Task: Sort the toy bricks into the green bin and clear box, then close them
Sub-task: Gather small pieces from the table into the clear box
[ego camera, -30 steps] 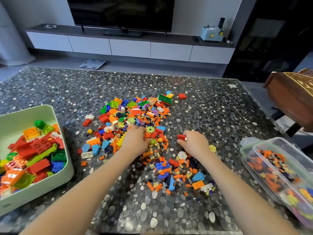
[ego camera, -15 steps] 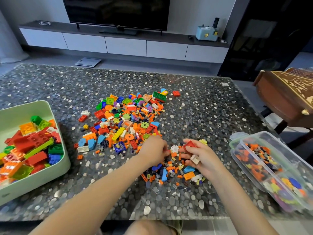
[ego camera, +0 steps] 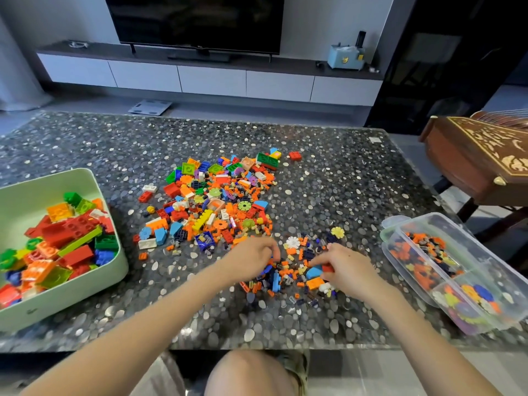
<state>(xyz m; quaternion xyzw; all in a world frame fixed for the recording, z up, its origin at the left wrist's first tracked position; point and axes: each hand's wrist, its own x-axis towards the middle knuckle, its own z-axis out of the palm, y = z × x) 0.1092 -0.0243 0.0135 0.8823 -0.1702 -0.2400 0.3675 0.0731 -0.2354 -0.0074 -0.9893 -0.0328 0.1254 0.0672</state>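
Brick pile (ego camera: 217, 201), judged light, rigid and slick: pinch pieces by opposite sides. Green bin (ego camera: 120, 267) left of pile, clear box (ego camera: 480, 252) right. At its near edge, right hand (ego camera: 348, 270) pinches red brick (ego camera: 328, 267); left hand (ego camera: 251, 257) curls over bricks, hold indiscernible.

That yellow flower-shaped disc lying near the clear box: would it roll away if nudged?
Probably not: the yellow flower-shaped disc lies flat on the table, so a nudge would likely just slide it. It looks small and thin, so probably light and stiff. Flat against that glossy top, it may be fiddly to pinch up.
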